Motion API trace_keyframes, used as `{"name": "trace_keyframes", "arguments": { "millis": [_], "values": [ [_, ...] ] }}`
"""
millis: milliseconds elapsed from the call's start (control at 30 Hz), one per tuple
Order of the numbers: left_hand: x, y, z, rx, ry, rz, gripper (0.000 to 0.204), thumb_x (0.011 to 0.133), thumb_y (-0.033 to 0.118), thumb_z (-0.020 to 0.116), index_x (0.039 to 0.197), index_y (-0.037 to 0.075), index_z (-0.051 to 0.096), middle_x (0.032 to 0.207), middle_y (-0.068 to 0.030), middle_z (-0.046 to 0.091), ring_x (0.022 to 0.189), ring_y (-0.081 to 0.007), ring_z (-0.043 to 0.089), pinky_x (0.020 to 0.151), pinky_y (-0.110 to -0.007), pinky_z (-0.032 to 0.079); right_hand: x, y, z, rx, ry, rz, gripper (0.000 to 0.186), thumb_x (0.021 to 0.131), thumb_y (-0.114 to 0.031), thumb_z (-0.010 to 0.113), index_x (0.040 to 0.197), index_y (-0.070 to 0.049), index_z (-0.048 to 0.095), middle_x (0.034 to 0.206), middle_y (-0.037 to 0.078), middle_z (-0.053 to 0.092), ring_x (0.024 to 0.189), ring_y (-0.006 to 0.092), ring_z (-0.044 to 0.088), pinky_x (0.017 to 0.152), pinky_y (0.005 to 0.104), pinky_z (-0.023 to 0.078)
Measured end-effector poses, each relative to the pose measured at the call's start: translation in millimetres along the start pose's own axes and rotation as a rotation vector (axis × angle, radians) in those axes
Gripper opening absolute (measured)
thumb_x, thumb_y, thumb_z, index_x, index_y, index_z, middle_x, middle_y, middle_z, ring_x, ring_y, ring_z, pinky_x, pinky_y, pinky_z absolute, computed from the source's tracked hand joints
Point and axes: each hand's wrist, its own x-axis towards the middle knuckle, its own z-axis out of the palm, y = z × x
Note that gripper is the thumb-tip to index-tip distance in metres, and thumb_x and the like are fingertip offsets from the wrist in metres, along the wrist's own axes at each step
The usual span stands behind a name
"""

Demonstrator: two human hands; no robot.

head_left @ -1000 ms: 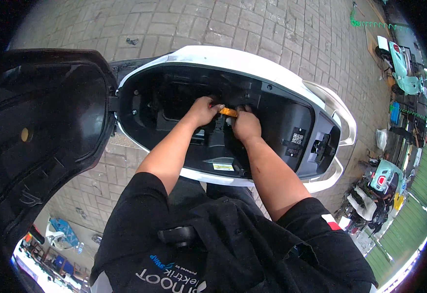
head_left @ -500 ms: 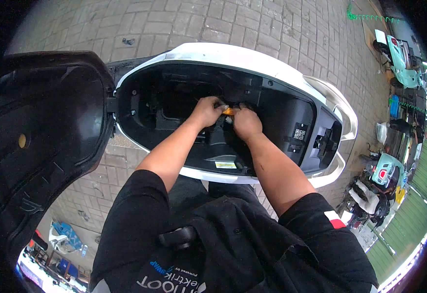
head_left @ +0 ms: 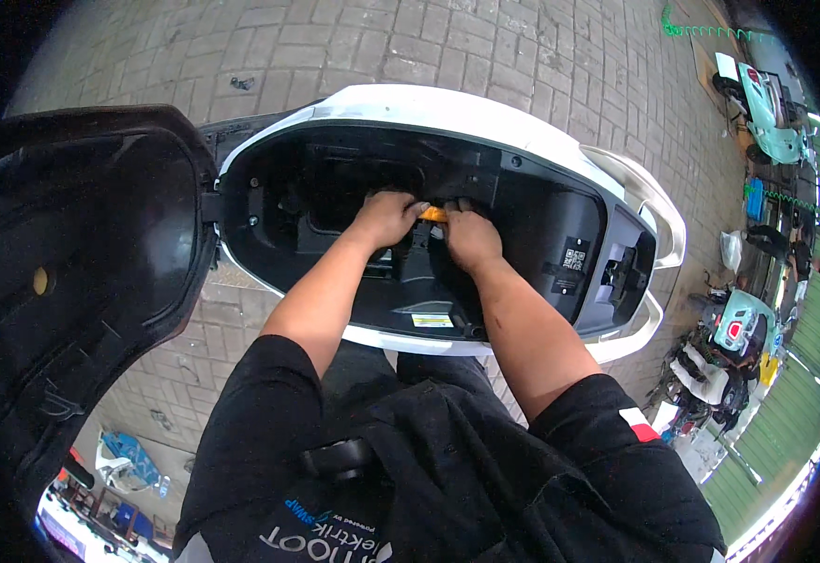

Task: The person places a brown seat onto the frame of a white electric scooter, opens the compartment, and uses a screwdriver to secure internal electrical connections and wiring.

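Orange piece (head_left: 433,215) lies across the middle of the scooter's black storage compartment (head_left: 537,225) — left hand (head_left: 385,220) pinching one end, right hand (head_left: 473,240) touching the other, its grip too hidden to tell. White bodywork (head_left: 447,100) rings the compartment; the hinged seat (head_left: 100,225) lies open at left, above brick paving (head_left: 335,47).

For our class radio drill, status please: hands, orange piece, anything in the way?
Left hand, right hand at opposite ends of orange piece; grips partly hidden. Piece within dark compartment. Open lid off left, clear of hands.
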Motion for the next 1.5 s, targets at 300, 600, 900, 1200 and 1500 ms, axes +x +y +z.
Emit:
{"name": "trace_keyframes", "arguments": {
  "millis": [300, 600, 900, 1200, 1500],
  "values": [
    [-4.9, 0.0, 6.9, 0.004, 0.078, -0.016, 0.044, 0.096, 0.042, 0.053, 0.093, 0.001, 0.068, 0.101, -0.0236, 0.067, 0.101, -0.0431, 0.06, 0.091, -0.049, 0.045, 1.6, -7.4, -6.9, 0.044, -0.046, 0.058, 0.032, 0.093, -0.02, 0.051, 0.12, -0.005, 0.06, 0.121, 0.023, 0.06, 0.1, 0.0401, 0.064, 0.086, 0.0489, 0.053],
    [-17.4, -4.9, -23.1, 0.186, -0.048, 0.028, 0.056, 0.085, 0.05, 0.067, 0.118, 0.004, 0.066, 0.114, -0.0188, 0.065, 0.11, -0.0372, 0.058, 0.1, -0.045, 0.042, -4.2, -2.7, -17.1, 0.117, -0.036, 0.174, 0.033, 0.091, -0.015, 0.052, 0.12, -0.003, 0.06, 0.122, 0.026, 0.058, 0.104, 0.0412, 0.063, 0.091, 0.047, 0.051],
    [-22.2, -3.9, 0.9, 0.273, -0.051, 0.067, 0.049, 0.09, 0.046, 0.062, 0.12, 0.007, 0.065, 0.119, -0.0128, 0.064, 0.119, -0.0378, 0.053, 0.102, -0.047, 0.037, -135.9, 19.3, -123.7, 0.266, 0.599, -0.363, 0.025, 0.075, -0.014, 0.077, 0.096, -0.005, 0.067, 0.106, 0.014, 0.062, 0.099, 0.0334, 0.062, 0.086, 0.0412, 0.051],
    [-14.0, 5.6, 7.7, 0.286, -0.029, 0.137, 0.043, 0.091, 0.044, 0.06, 0.113, 0.008, 0.066, 0.115, -0.013, 0.066, 0.12, -0.0406, 0.052, 0.103, -0.052, 0.035, -172.9, 71.7, -90.8, 0.077, 0.462, -0.102, 0.073, 0.072, -0.044, 0.077, 0.133, -0.013, 0.053, 0.15, 0.02, 0.034, 0.141, 0.0427, 0.027, 0.114, 0.0566, 0.024],
    [-10.2, 15.5, 20.0, 0.415, 0.104, 0.203, 0.033, 0.088, 0.04, 0.065, 0.099, 0.009, 0.069, 0.094, -0.0137, 0.068, 0.097, -0.0348, 0.062, 0.087, -0.049, 0.045, -173.3, 69.9, -89.8, 0.042, 0.441, -0.101, 0.074, 0.073, -0.046, 0.075, 0.135, -0.013, 0.051, 0.151, 0.02, 0.033, 0.141, 0.0417, 0.027, 0.115, 0.0564, 0.022]
  ]
}}
